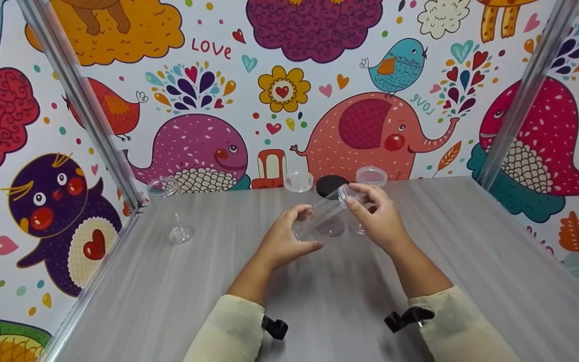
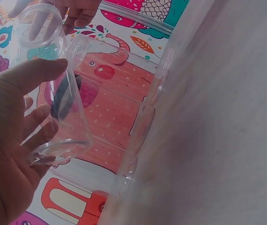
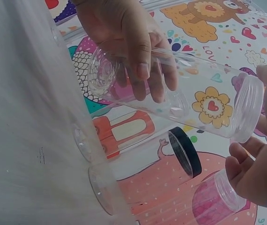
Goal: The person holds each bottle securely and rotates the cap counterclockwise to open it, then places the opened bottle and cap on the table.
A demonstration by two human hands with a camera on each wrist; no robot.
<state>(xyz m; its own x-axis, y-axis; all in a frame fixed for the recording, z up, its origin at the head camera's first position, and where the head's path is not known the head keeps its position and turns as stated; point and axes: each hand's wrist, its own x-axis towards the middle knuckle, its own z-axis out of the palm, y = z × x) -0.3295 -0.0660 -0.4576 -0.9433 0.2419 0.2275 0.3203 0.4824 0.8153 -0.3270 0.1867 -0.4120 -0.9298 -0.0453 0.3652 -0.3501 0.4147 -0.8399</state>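
Observation:
A clear plastic jar (image 1: 319,216) is held tilted above the table, its mouth end up toward the right. My left hand (image 1: 288,236) grips its lower part, with the thumb in front and fingers behind in the left wrist view. My right hand (image 1: 377,216) pinches the rim end between thumb and fingers. Whether a clear lid sits on that end, I cannot tell. Behind the held jar stands another clear jar with a black lid (image 1: 332,186), its body partly hidden by the hands and the held jar.
More clear jars stand on the grey table (image 1: 209,301): a left jar (image 1: 164,187) apart from the others, a middle jar (image 1: 298,182) and a right jar (image 1: 371,176) near the back. A cartoon-printed wall (image 1: 279,125) and metal posts (image 1: 88,100) bound the table.

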